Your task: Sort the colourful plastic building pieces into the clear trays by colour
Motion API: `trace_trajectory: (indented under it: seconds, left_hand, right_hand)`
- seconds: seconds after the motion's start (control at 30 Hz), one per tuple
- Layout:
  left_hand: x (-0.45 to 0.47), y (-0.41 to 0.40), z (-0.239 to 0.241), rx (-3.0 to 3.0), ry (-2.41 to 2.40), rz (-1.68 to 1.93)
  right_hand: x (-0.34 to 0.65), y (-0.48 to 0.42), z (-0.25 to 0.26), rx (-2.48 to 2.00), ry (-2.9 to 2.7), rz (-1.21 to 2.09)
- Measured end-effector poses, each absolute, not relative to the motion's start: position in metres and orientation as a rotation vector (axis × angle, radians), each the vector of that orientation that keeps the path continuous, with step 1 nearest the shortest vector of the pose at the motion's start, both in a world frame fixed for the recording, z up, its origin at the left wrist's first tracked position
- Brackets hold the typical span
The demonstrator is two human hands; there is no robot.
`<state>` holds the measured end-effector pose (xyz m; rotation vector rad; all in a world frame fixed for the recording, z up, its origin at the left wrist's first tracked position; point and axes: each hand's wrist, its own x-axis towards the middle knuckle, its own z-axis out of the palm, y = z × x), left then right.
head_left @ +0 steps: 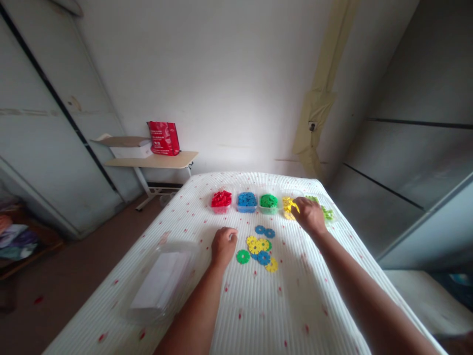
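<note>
My right hand [310, 215] reaches over the clear box of yellow notched discs [288, 206], its fingers bent and pinched on a yellow disc [295, 207] at the box's right side. Loosely curled, my left hand [223, 245] rests on the table with no piece visible in it. Just right of it lies a loose group of flat notched discs: a green disc [243, 257], several yellow discs [254, 246] and several blue discs [263, 258], some overlapping.
Clear boxes of red pieces [221, 199], blue pieces [247, 201], green pieces [268, 202] and light-green pieces [327, 213] line the far side. A clear plastic tray with white paper [160, 280] lies front left. Behind stands a side table [173, 160] with a red bag [163, 138].
</note>
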<state>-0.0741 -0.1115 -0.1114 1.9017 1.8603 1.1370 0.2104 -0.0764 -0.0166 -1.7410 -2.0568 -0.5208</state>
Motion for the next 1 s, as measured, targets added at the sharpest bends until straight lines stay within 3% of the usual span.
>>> trace_trajectory:
  seconds: [0.33,0.67,1.0]
  left_hand:
    - [-0.072,-0.114,-0.108,1.886,1.858,1.122]
    - [-0.063,-0.113,-0.105,1.85,1.786,1.079]
    - [-0.005,-0.086,-0.085,2.071,1.629,0.812]
  right_hand:
    - [0.206,-0.125,-0.089,-1.655,-2.219,-0.293]
    - [0.203,-0.121,-0.09,-1.681,-2.127,-0.249]
    - [0.203,-0.12,-0.091,-1.737,-2.114,-0.223]
